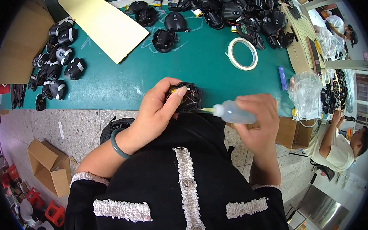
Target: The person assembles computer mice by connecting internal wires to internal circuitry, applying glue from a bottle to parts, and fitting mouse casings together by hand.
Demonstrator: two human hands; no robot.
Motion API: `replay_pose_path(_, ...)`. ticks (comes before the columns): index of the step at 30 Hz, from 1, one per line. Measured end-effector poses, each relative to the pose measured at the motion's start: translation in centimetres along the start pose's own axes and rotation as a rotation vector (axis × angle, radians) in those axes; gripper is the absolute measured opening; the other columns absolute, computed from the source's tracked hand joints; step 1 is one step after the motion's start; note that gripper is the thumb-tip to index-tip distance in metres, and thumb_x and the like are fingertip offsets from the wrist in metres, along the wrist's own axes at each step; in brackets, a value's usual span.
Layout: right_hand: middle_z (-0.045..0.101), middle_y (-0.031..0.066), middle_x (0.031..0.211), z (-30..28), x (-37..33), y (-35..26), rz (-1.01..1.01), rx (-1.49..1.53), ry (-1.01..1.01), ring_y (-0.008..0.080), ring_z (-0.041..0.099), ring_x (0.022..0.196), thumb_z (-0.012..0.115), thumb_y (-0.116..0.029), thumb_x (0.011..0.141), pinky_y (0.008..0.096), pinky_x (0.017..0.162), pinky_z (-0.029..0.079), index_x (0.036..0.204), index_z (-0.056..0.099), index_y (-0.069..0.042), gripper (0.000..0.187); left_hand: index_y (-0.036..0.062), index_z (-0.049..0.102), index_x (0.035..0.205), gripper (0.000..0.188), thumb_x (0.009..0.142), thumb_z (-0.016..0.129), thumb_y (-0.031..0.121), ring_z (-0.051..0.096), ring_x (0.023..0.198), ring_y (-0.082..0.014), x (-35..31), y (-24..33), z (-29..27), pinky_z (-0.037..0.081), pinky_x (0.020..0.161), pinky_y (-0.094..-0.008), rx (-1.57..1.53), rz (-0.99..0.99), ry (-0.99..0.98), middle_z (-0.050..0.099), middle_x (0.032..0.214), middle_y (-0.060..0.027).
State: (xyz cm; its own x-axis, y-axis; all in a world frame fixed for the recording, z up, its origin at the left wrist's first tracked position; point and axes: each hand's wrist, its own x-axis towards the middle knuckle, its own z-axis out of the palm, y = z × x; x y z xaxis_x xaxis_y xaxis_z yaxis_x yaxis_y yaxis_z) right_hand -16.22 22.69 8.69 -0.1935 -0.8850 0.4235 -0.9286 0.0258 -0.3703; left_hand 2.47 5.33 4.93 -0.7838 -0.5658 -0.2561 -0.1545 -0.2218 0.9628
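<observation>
My left hand (160, 103) grips a black plastic housing (193, 98) at the near edge of the green table. The housing's inner side faces up, showing a circuit board and a bit of yellow under my thumb. In my right hand (261, 117) is a translucent squeeze bottle (236, 111) with a white collar and a thin pale-yellow nozzle. The bottle lies sideways, its nozzle pointing left at the housing's lower right edge. Whether the tip touches the housing I cannot tell.
Assembled black units (58, 89) with white strips cluster at the left. More black housings (232, 10) with small batteries pile up at the back. A cream board (108, 29), a roll of white tape (242, 53), a blue box (282, 78) and clear plastic bags (305, 92) lie around. A co-worker (339, 144) sits right.
</observation>
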Motion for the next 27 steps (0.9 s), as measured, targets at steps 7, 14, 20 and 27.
replay_pose_path(7, 0.057, 0.0091, 0.122, 2.4, -3.9, 5.8, 0.654, 0.931, 0.430, 0.0199, 0.061, 0.107, 0.072, 0.004, 0.082, 0.0323, 0.096, 0.047, 0.128, 0.050, 0.000, 0.051, 0.0058, 0.056, 0.116, 0.024, 0.105, 0.050, 0.026, 0.060, 0.067, -0.0084, 0.3, -0.4, 0.0, 0.045, 0.055, -0.0201, -0.328, -0.164, -0.075, 0.064, 0.090, -0.0025)
replay_pose_path(14, 0.057, 0.0144, 0.126, 3.2, -7.5, 11.8, 0.633, 0.503, 0.495, 0.0246, 0.061, 0.114, 0.075, 0.004, 0.082, 0.0362, 0.098, 0.048, 0.138, 0.039, -0.002, 0.067, 0.0050, 0.057, 0.113, 0.025, 0.103, 0.050, 0.027, 0.063, 0.069, -0.0130, 1.0, -0.1, -0.2, 0.050, 0.059, -0.0229, -0.394, -0.197, -0.112, 0.066, 0.093, -0.0065)
replay_pose_path(20, 0.052, 0.0184, 0.135, 2.6, -7.5, 9.7, 0.639, 0.479, 0.436, 0.0264, 0.055, 0.123, 0.080, 0.003, 0.077, 0.0378, 0.105, 0.044, 0.144, 0.033, 0.000, 0.083, 0.0042, 0.055, 0.113, 0.021, 0.104, 0.050, 0.023, 0.070, 0.081, -0.0174, 1.4, 0.3, -0.2, 0.057, 0.068, -0.0262, -0.452, -0.173, -0.164, 0.068, 0.099, -0.0088)
replay_pose_path(27, 0.055, 0.0156, 0.127, 2.6, -10.8, 6.6, 0.874, 0.548, 0.852, 0.0236, 0.056, 0.115, 0.076, 0.003, 0.079, 0.0366, 0.101, 0.045, 0.140, 0.041, 0.001, 0.070, 0.0013, 0.051, 0.119, 0.027, 0.101, 0.052, 0.021, 0.070, 0.100, -0.0290, 1.2, -0.1, -0.4, 0.059, 0.083, -0.0331, -0.513, -0.155, -0.208, 0.065, 0.115, -0.0164)
